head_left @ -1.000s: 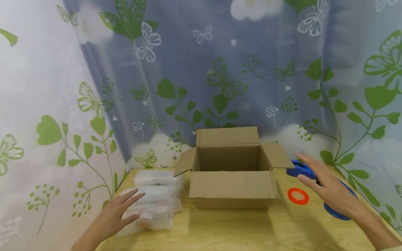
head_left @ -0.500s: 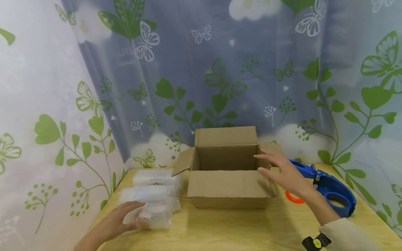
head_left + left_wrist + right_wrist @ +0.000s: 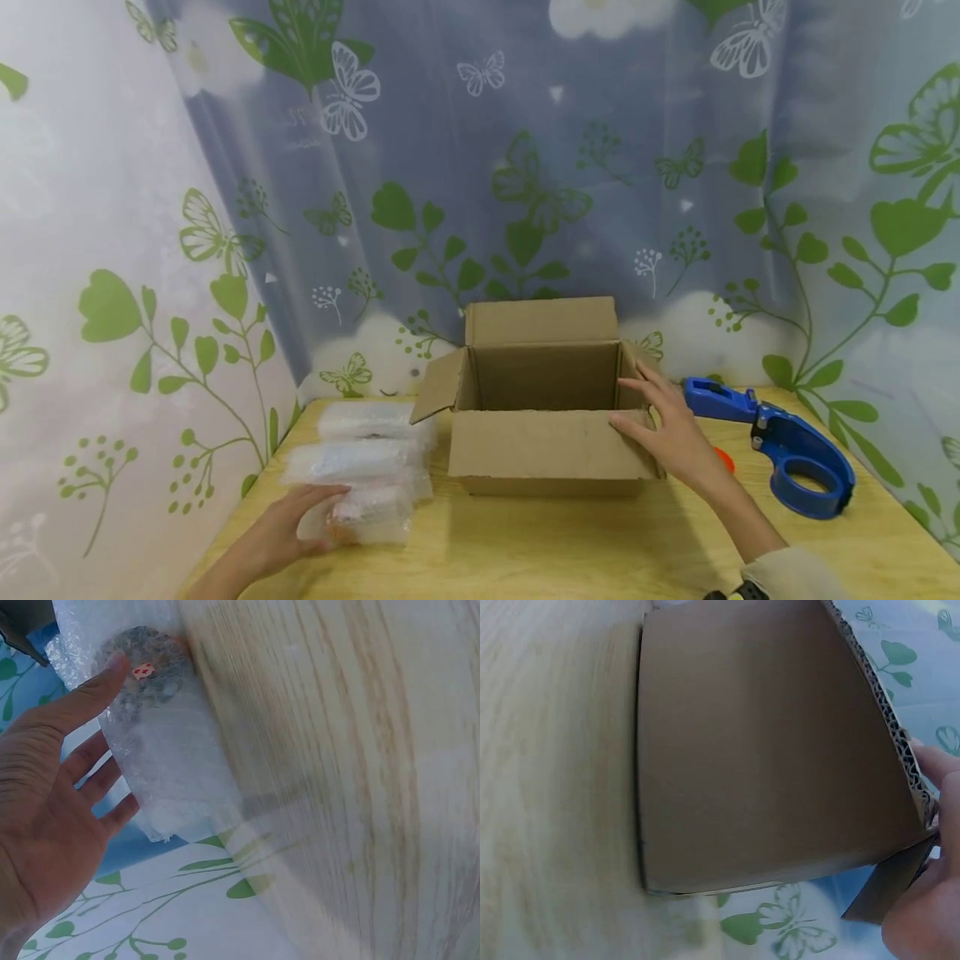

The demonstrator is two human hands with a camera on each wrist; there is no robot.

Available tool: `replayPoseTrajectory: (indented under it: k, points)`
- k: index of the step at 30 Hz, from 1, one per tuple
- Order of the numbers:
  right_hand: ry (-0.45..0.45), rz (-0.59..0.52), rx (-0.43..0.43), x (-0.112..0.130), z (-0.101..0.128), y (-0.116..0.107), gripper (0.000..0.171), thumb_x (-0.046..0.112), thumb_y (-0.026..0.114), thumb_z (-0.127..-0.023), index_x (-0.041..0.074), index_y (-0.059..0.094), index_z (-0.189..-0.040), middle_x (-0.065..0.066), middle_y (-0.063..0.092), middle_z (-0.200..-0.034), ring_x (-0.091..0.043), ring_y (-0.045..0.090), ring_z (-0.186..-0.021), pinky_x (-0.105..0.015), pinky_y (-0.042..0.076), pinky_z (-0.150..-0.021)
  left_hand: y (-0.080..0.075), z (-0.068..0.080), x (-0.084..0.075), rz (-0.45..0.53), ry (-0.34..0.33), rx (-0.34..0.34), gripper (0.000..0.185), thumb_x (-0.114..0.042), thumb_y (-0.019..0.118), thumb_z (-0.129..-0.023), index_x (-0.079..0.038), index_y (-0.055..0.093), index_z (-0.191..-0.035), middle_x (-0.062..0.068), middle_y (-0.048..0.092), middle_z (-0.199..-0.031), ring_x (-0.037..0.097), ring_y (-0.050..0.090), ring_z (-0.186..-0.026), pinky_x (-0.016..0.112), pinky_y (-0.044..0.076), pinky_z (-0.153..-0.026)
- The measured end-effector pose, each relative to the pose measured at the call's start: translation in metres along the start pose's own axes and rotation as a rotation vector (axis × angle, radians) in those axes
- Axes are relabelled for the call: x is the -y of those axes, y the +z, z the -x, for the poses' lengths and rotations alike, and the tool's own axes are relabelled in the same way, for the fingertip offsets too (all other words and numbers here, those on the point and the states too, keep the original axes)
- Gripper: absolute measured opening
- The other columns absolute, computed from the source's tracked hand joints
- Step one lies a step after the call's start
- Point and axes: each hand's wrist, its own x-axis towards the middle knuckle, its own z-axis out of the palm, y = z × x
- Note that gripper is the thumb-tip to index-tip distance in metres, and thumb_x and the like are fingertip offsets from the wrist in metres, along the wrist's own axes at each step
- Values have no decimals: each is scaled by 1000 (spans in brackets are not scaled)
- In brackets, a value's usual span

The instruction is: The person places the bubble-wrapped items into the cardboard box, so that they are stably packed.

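Since a second ago the right hand (image 3: 671, 429) has swung in from above the blue tape dispenser (image 3: 795, 450) to the right end of the open cardboard box (image 3: 543, 408), where its straight fingers now press the right flap against the box's side, thumb on the near wall. Meanwhile the left hand (image 3: 288, 529) has drawn back from the top of the pile to the nearest bubble-wrapped packet (image 3: 363, 517), fingers relaxed along its near-left edge, thumb on top; in the left wrist view the hand (image 3: 52, 795) lies flat against the wrap with nothing clenched.

To lift that packet well, I judge the fingers should slide under its overhanging edge and the thumb close from above, since the wrap looks slippery and soft. The steadying hand should keep the flap pinned so the mouth stays wide.

Edges matter here: the stack of packets (image 3: 360, 458) sits at the table's (image 3: 570, 550) left rim, partly over it, so any pull should go rightward. The box's left flap (image 3: 438, 387) juts out over the pile, and a packet should rise above it before crossing. Bare tabletop lies near the box; the orange ring (image 3: 723, 458) peeks out behind the right wrist.
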Motion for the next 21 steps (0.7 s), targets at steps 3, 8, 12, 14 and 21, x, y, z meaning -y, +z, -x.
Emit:
replayPoseTrajectory:
  k: [3, 8, 12, 14, 21]
  points:
    - [17, -36, -11, -4, 3, 3, 66, 31, 74, -99, 6, 47, -154, -15, 16, -173, -51, 10, -155, -82, 23, -108, 3, -1, 1, 3, -22, -1, 76, -33, 92, -73, -16, 62, -141, 8, 67, -131, 36, 64, -115, 50, 58, -85]
    - [7, -67, -45, -9, 6, 8, 69, 29, 76, -98, 9, 45, -156, -12, 18, -173, -48, 17, -155, -76, 28, -112, 10, -2, 4, -59, 29, -77, 77, -31, 94, -67, -15, 65, -136, 5, 70, -126, 32, 66, -110, 49, 58, -83]
    - [11, -102, -73, -12, 9, 12, 71, 28, 77, -97, 9, 44, -156, -11, 20, -172, -46, 21, -154, -71, 29, -115, 16, -4, 6, -103, 53, -133, 71, -27, 96, -65, -16, 69, -130, 2, 73, -122, 28, 67, -105, 46, 59, -81]
    - [12, -117, -95, -13, 10, 15, 71, 27, 78, -96, 8, 44, -156, -11, 22, -172, -45, 22, -154, -70, 29, -116, 17, -5, 6, -115, 52, -154, 69, -27, 96, -64, -17, 70, -128, 1, 74, -120, 27, 68, -104, 46, 59, -81]
    - [6, -177, -181, -20, 13, 24, 68, 20, 80, -94, 13, 47, -153, -8, 26, -171, -43, 21, -156, -75, 23, -115, 15, -7, 3, -71, 66, -197, 65, -21, 97, -60, -18, 75, -121, -1, 76, -116, 23, 71, -102, 43, 59, -83]
